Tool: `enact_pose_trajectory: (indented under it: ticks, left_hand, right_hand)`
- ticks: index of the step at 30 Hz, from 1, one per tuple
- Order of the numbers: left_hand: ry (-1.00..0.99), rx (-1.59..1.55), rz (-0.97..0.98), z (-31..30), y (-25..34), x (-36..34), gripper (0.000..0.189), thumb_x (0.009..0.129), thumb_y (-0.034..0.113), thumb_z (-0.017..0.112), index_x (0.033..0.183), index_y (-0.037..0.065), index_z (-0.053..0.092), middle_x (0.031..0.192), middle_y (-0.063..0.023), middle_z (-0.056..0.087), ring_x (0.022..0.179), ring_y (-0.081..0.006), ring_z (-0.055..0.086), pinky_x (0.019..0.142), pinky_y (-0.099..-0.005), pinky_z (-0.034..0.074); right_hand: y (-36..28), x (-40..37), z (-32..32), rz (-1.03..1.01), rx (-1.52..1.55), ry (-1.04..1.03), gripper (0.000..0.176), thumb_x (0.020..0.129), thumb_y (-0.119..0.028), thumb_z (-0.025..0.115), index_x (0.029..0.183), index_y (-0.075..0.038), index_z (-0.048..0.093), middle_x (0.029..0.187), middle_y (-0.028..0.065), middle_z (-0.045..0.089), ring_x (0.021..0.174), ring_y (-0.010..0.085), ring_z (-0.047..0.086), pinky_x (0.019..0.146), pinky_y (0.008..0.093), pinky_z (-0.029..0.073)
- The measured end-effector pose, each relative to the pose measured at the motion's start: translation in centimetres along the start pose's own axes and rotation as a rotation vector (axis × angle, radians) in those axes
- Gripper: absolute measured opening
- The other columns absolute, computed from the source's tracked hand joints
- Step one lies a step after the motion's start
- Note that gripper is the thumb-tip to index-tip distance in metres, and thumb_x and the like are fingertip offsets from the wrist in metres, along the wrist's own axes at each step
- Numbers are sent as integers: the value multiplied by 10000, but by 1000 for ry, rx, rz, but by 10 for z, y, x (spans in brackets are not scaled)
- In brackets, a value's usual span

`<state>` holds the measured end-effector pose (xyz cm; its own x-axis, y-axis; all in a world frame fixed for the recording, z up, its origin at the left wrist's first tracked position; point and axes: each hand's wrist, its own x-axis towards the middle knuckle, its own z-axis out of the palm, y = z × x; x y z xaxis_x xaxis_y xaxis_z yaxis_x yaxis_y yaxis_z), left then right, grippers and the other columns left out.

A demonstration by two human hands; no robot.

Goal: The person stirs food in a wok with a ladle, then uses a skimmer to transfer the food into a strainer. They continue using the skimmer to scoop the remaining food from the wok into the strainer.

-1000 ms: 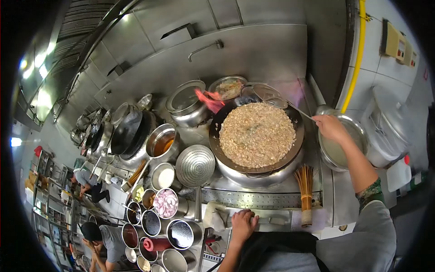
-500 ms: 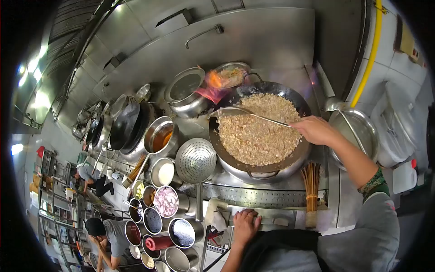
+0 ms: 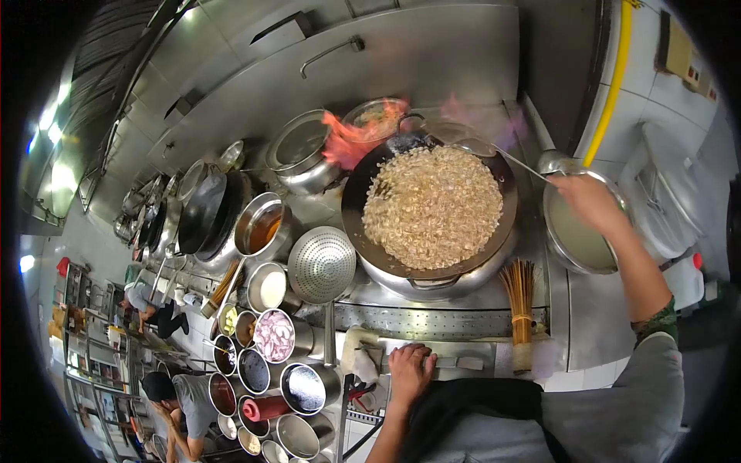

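My right hand (image 3: 587, 202) is closed around the long thin handle of a metal wok spatula (image 3: 471, 145). Its blurred head is over the far rim of a large black wok (image 3: 356, 231). Inside the wok lies a wide heap of light-brown chopped food (image 3: 436, 208), glistening and loose. At the stove's front ledge my left hand (image 3: 411, 372) rests with its fingers laid on the metal, holding nothing. Beside it on the ledge is a pale folded cloth (image 3: 359, 359).
Orange flames (image 3: 351, 141) rise left of the wok, near a lidded pot (image 3: 299, 147). A perforated skimmer (image 3: 323, 265) and several ingredient containers stand left. A bamboo brush (image 3: 521, 316) and a basin of cloudy liquid (image 3: 575, 231) are right. Another person (image 3: 181, 409) is lower left.
My right hand and the spatula have moved right and away from the food, toward the wok's far rim. The flames have grown. My left hand stays on the ledge; the view shifted slightly.
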<state>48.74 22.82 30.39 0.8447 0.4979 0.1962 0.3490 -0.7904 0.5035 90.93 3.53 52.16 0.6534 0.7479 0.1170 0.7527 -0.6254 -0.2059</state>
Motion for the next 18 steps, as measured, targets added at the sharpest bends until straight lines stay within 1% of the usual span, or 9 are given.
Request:
enact_pose_trajectory:
  ticks: [2,3,4,6,9,12,15,18]
  left_hand:
    - [9,-6,18,-1,-2,-1,198,879,285,723,994,124,714,1057,-42,689,1061,-274,608,999,-485,401]
    - [10,-3,21,-1,-2,-2,201,878,285,725,995,122,715,1057,-42,689,1058,-272,608,994,-484,402]
    - [13,0,23,-1,-2,-2,204,877,285,727,996,121,716,1057,-42,690,1055,-271,608,989,-482,404]
    - [22,3,24,0,-2,-3,207,875,285,729,997,118,717,1059,-43,689,1050,-269,608,984,-480,405]
    - [27,-1,24,1,-1,-2,208,876,283,729,999,115,718,1065,-44,687,1048,-271,608,988,-479,404]
    - [4,-8,12,-4,0,-2,212,879,285,726,1003,113,718,1072,-44,685,1048,-275,608,1002,-487,402]
    - [9,-7,-7,-5,1,-3,215,883,289,723,1007,113,713,1073,-43,684,1050,-276,607,1015,-497,397]
    - [7,-17,-28,-5,1,-2,218,886,291,722,1012,113,709,1070,-41,683,1051,-275,607,1021,-506,393]
  right_hand:
    - [17,2,64,-92,167,168,284,950,-75,563,1210,-49,674,950,142,710,844,314,672,763,424,525]
    - [19,-2,82,-141,250,251,273,956,-61,564,1204,-40,675,895,128,712,787,285,676,736,403,526]
    - [-6,-8,71,68,464,-11,257,980,-69,544,1196,-11,668,760,68,637,699,162,608,661,343,501]
    - [-25,-17,90,228,821,-169,262,982,-75,548,1209,-16,664,742,100,598,677,188,604,649,335,490]
    - [-45,-25,88,263,822,-209,271,978,-81,563,1222,-35,674,675,45,500,631,115,535,602,296,458]
    - [-49,-36,75,164,687,-143,287,971,-73,559,1232,-41,673,680,81,558,629,163,553,616,321,462]
    - [-61,-47,57,56,504,-67,295,955,-69,567,1229,-49,675,778,151,652,671,263,621,652,360,495]
    - [-74,-60,40,-54,432,-26,314,935,-65,573,1232,-66,674,894,206,688,779,361,664,711,412,523]
